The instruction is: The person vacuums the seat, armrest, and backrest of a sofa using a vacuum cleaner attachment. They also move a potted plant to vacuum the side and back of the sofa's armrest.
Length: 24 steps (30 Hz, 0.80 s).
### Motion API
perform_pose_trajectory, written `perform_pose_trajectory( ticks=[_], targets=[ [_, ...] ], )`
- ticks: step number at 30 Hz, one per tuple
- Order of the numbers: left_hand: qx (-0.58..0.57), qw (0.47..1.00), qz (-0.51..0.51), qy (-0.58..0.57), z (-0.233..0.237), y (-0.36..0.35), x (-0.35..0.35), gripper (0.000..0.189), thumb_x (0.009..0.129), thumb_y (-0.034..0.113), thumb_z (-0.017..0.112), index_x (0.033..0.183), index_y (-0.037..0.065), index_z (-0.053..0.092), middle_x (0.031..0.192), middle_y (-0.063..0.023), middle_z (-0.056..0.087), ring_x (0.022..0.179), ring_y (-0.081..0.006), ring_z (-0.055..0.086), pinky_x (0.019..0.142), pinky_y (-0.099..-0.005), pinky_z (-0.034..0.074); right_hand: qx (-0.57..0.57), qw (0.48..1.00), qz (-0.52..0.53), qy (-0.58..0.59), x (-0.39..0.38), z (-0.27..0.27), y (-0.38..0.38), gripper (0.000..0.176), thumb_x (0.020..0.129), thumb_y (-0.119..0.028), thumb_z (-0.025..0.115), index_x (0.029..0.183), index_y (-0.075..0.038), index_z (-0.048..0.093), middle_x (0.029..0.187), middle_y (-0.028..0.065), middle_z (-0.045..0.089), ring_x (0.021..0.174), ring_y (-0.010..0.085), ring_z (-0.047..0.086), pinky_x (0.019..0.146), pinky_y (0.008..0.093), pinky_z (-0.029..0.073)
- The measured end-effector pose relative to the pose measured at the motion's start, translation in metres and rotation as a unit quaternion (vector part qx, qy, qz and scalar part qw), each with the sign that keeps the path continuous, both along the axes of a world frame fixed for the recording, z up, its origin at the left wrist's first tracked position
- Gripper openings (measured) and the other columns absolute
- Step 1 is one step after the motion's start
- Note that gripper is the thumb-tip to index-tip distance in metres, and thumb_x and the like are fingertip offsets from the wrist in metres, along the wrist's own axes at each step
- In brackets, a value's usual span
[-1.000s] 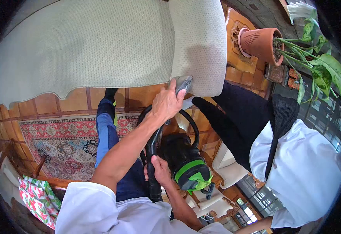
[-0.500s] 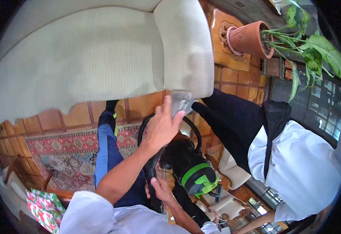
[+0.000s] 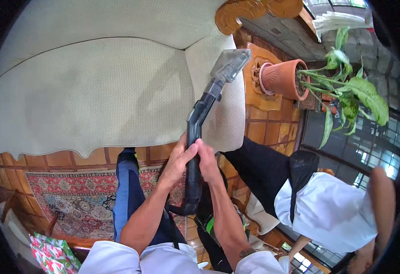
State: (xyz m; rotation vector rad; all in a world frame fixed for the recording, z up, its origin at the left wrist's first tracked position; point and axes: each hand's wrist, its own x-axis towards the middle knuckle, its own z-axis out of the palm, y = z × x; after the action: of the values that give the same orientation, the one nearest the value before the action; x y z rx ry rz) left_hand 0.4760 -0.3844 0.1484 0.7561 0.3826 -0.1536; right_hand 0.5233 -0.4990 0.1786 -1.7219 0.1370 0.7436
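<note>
Fingers (image 3: 181, 141) of one left hand (image 3: 175, 160) and one right hand (image 3: 208, 162) clasp one wand (image 3: 200, 111) near one sofa (image 3: 95, 91).

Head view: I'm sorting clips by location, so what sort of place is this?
Probably a home's living room: a pale upholstered sofa, a patterned rug on the tiled floor, and a potted plant on a wooden table.
</note>
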Motion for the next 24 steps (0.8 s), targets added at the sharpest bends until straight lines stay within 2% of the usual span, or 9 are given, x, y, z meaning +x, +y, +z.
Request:
perform_pose_trajectory(
  ticks=[6,8,10,11,12,14,17,20,24],
  targets=[
    [-0.083,0.991,0.101,-0.038,-0.006,0.009,0.033,0.091,0.085,0.041,0.080,0.152,-0.001,0.034,0.131,-0.0084,0.054,0.122,-0.0196,0.050,0.108,-0.0307,0.035,0.067,0.988,-0.095,0.106,0.040,0.005,0.033,0.045,0.104,-0.044,0.046,0.097,-0.004,0.065,0.088,0.0013,0.064,0.081,0.0121,0.059,0.074,0.0307,0.048],
    [-0.060,0.992,0.107,-0.032,-0.019,0.004,0.041,0.081,0.088,0.039,0.077,0.149,0.002,0.039,0.128,-0.0078,0.055,0.121,-0.0186,0.050,0.107,-0.0306,0.035,0.076,0.983,-0.114,0.120,0.050,-0.008,0.031,0.042,0.104,-0.044,0.047,0.100,-0.007,0.065,0.091,0.0032,0.065,0.084,0.0150,0.062,0.078,0.0321,0.049],
    [-0.014,0.995,0.099,0.000,-0.017,0.008,0.048,0.069,0.091,0.040,0.074,0.143,0.003,0.045,0.115,-0.0075,0.060,0.107,-0.0168,0.058,0.092,-0.0314,0.048,-0.002,0.993,-0.081,0.088,0.058,-0.025,0.026,0.054,0.104,-0.048,0.043,0.090,-0.001,0.065,0.082,0.0039,0.065,0.074,0.0159,0.058,0.072,0.0343,0.048],
    [-0.024,0.996,0.069,0.047,-0.012,0.007,0.046,0.057,0.095,0.038,0.069,0.136,0.003,0.050,0.098,-0.0072,0.062,0.081,-0.0157,0.065,0.066,-0.0309,0.054,-0.167,0.985,0.050,0.005,0.070,-0.027,0.016,0.059,0.103,-0.052,0.042,0.091,0.001,0.065,0.074,0.0114,0.066,0.072,0.0254,0.062,0.074,0.0385,0.049],
    [-0.028,0.996,0.071,0.047,-0.010,0.005,0.044,0.057,0.095,0.038,0.069,0.136,0.003,0.050,0.098,-0.0071,0.062,0.081,-0.0157,0.065,0.066,-0.0309,0.054,-0.170,0.984,0.052,0.005,0.080,-0.016,0.019,0.059,0.103,-0.052,0.042,0.091,0.001,0.065,0.074,0.0114,0.066,0.072,0.0254,0.062,0.074,0.0385,0.049],
    [-0.007,0.997,0.021,0.073,-0.007,-0.005,0.043,0.054,0.096,0.037,0.066,0.132,0.000,0.052,0.083,-0.0071,0.061,0.056,-0.0157,0.063,0.047,-0.0310,0.049,-0.424,0.893,0.076,-0.131,0.109,0.019,0.043,0.060,0.102,-0.053,0.046,0.092,0.003,0.066,0.066,0.0182,0.064,0.073,0.0360,0.065,0.077,0.0426,0.049],
    [0.087,0.992,0.031,0.092,0.009,-0.021,0.041,0.042,0.096,0.031,0.066,0.119,-0.003,0.056,0.077,-0.0063,0.060,0.055,-0.0144,0.061,0.049,-0.0294,0.051,-0.437,0.855,0.046,-0.275,0.160,0.036,0.061,0.055,0.093,-0.048,0.065,0.114,0.004,0.061,0.096,0.0232,0.066,0.092,0.0377,0.065,0.083,0.0444,0.050],
    [0.067,0.993,0.027,0.094,0.019,-0.028,0.044,0.043,0.096,0.032,0.067,0.118,-0.003,0.056,0.077,-0.0065,0.061,0.055,-0.0137,0.061,0.049,-0.0286,0.051,-0.464,0.790,0.107,-0.387,0.205,0.022,0.092,0.089,0.074,-0.041,0.083,0.140,0.006,0.045,0.129,0.0304,0.052,0.115,0.0435,0.056,0.099,0.0466,0.047],
    [0.024,0.991,0.074,0.108,0.029,-0.041,0.053,0.049,0.095,0.036,0.068,0.119,-0.004,0.053,0.073,-0.0076,0.063,0.053,-0.0140,0.062,0.050,-0.0292,0.050,-0.481,0.796,0.181,-0.320,0.239,-0.002,0.112,0.095,0.069,-0.028,0.077,0.146,0.009,0.035,0.136,0.0384,0.041,0.128,0.0498,0.045,0.108,0.0475,0.042]
  ],
)
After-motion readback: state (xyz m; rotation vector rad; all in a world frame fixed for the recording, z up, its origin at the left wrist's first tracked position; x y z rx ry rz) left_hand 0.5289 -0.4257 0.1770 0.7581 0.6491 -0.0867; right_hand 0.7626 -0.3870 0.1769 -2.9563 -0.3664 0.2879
